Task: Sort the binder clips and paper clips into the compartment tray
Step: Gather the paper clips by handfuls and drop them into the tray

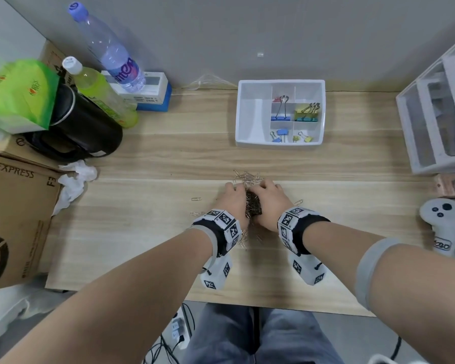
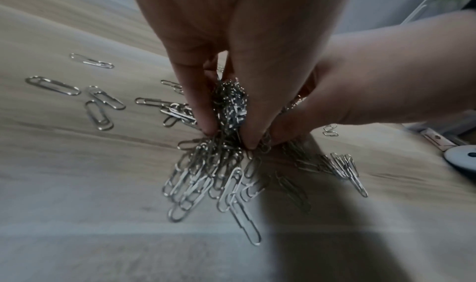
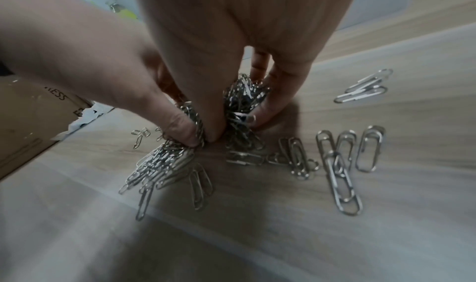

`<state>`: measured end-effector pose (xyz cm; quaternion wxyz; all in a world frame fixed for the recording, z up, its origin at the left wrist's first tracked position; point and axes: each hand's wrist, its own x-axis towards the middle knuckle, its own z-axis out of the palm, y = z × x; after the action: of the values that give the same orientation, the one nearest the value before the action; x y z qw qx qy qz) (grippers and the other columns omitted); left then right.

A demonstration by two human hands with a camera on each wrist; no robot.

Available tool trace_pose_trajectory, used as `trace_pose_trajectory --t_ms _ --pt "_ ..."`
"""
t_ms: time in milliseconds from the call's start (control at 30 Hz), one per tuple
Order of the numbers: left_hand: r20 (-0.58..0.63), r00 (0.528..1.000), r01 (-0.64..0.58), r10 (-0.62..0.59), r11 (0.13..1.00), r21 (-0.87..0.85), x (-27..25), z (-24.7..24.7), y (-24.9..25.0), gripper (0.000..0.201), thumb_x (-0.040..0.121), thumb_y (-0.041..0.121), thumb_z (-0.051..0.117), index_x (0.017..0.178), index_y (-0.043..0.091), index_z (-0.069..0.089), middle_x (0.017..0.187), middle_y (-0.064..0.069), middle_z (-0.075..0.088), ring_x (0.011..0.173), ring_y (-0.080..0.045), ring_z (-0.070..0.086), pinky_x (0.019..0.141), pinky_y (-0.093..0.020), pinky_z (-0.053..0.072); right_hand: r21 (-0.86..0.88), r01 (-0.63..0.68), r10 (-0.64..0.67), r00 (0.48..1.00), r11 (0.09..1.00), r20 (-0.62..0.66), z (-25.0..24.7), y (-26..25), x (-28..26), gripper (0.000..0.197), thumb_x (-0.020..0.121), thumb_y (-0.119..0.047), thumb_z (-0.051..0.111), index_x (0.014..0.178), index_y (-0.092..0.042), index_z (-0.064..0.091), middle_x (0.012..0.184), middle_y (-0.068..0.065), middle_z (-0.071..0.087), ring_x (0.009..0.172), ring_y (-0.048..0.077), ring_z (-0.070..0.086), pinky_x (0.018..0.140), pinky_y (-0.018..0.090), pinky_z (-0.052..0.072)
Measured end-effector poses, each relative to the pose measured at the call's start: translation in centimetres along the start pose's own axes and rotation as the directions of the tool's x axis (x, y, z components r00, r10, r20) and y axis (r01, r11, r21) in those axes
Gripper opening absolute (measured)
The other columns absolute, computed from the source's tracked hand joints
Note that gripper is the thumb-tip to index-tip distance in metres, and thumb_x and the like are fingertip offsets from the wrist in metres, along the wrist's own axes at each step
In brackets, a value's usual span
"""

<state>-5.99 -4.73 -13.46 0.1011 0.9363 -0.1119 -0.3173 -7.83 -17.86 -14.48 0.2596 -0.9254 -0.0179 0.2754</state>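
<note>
A heap of silver paper clips lies mid-table. My left hand and right hand press together round it. In the left wrist view my left hand pinches a dense clump of clips with curled fingers, and the right hand closes in from the right. In the right wrist view my right hand grips the same clump, while the left hand squeezes clips beside it. Loose clips lie around. The white compartment tray at the back holds coloured binder clips in its right-hand sections.
At the left stand a cardboard box, a crumpled tissue, a black jug and two bottles. A white drawer unit and a white controller sit at the right edge.
</note>
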Motion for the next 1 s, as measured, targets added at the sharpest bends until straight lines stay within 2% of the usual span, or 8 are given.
trace_pose_trajectory --t_ms 133,233,333,467,633,767,900,1000 --pt "0.027 0.999 -0.017 0.018 0.999 -0.045 0.7 0.0 0.0 0.054 0.079 0.007 0.066 0.127 0.005 0.042 0.124 -0.015 0.046 0.109 -0.031 0.055 0.088 -0.037 0.050 0.005 -0.006 0.006 1.000 1.000 -0.008 0.1 -0.5 0.4 0.066 0.076 -0.010 0.069 0.138 -0.021 0.048 0.122 0.008 0.044 0.109 0.031 0.047 0.095 0.036 0.043" --pt "0.027 1.000 0.014 -0.012 0.998 -0.068 0.9 -0.2 0.2 0.043 0.082 0.003 0.057 0.124 0.004 0.044 0.122 -0.015 0.051 0.109 -0.030 0.055 0.084 -0.034 0.047 0.015 -0.003 0.003 1.000 1.000 -0.010 -0.2 -1.0 0.6 0.057 0.077 -0.007 0.067 0.131 -0.019 0.053 0.117 0.007 0.049 0.105 0.029 0.054 0.088 0.034 0.045" --pt "0.049 0.999 0.026 -0.022 0.995 -0.092 0.9 -0.7 0.3 0.036 0.082 -0.001 0.054 0.118 0.002 0.047 0.117 -0.016 0.057 0.104 -0.030 0.059 0.079 -0.033 0.049 0.009 -0.001 0.001 1.000 1.000 -0.004 -0.8 -1.6 0.9 0.044 0.077 -0.006 0.064 0.119 -0.017 0.061 0.113 0.008 0.057 0.104 0.029 0.057 0.087 0.035 0.048" --pt "0.068 0.997 0.046 -0.039 0.993 -0.105 0.6 -1.5 0.4 0.032 0.083 -0.001 0.055 0.114 0.002 0.050 0.112 -0.016 0.061 0.101 -0.031 0.061 0.079 -0.036 0.052 0.025 -0.015 0.014 0.999 1.000 0.029 -1.4 -2.4 1.0 0.028 0.077 -0.002 0.061 0.103 -0.013 0.065 0.102 0.009 0.067 0.097 0.030 0.063 0.078 0.032 0.048" --pt "0.071 0.995 0.075 -0.066 0.990 -0.121 0.2 -3.1 0.7 0.032 0.086 0.001 0.054 0.118 0.002 0.051 0.112 -0.016 0.062 0.100 -0.031 0.063 0.076 -0.034 0.052 0.044 -0.023 0.020 0.998 0.999 0.061 -3.0 -3.4 1.3 0.027 0.080 -0.004 0.060 0.105 -0.011 0.068 0.100 0.010 0.070 0.094 0.029 0.064 0.080 0.033 0.052" --pt "0.096 0.993 0.077 -0.068 0.993 -0.093 0.0 -3.8 1.0 0.032 0.087 0.001 0.055 0.119 -0.001 0.051 0.115 -0.018 0.061 0.103 -0.031 0.062 0.081 -0.034 0.053 0.034 -0.041 0.039 0.996 0.999 0.078 -3.4 -3.7 1.6 0.024 0.082 -0.005 0.061 0.105 -0.010 0.068 0.099 0.010 0.069 0.092 0.028 0.065 0.080 0.033 0.052" --pt "0.121 0.990 0.075 -0.066 0.995 -0.072 0.1 -4.0 1.3 0.031 0.088 0.001 0.054 0.119 -0.002 0.053 0.117 -0.019 0.061 0.105 -0.032 0.061 0.083 -0.035 0.052 0.053 -0.056 0.052 0.996 0.997 0.077 -3.1 -3.5 1.6 0.021 0.082 -0.005 0.060 0.101 -0.008 0.067 0.099 0.012 0.068 0.092 0.030 0.064 0.074 0.031 0.049" --pt "0.140 0.989 0.061 -0.055 0.997 -0.038 0.1 -4.1 1.4 0.028 0.089 0.001 0.054 0.118 -0.002 0.054 0.117 -0.019 0.061 0.105 -0.032 0.061 0.082 -0.034 0.050 0.069 -0.072 0.066 0.995 0.995 0.077 -2.9 -3.3 1.6 0.020 0.083 -0.005 0.059 0.100 -0.007 0.068 0.098 0.013 0.069 0.092 0.030 0.064 0.075 0.030 0.049"
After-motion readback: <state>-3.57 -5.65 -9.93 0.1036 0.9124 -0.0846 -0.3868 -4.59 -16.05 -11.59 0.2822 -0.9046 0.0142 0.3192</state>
